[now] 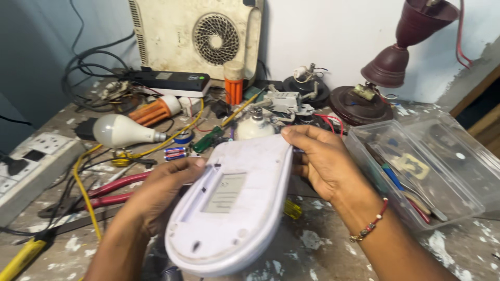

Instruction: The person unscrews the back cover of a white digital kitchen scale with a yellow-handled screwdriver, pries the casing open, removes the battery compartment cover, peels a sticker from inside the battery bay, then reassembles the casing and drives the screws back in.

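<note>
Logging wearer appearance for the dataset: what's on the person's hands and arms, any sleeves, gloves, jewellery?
Both hands bare, no gloves, no sleeves in view on either forearm. The right hand has a thin bracelet at the wrist: a red cord strung with small beads, some of them lighter. The left hand and its wrist show no ring, watch or band.

From where I sit the feed is evenly lit, soft daylight with no hard shadows. The white housing (pixel 232 203) is my landmark: its pale shell reads slightly washed out but without sharp glare. Just under it a dim shadow lies on the bench (pixel 312 244). Far left of it the wall falls darker. The clear plastic box (pixel 416 171) right of it shows faint sheen. Edges look mildly soft and stretched.
</note>
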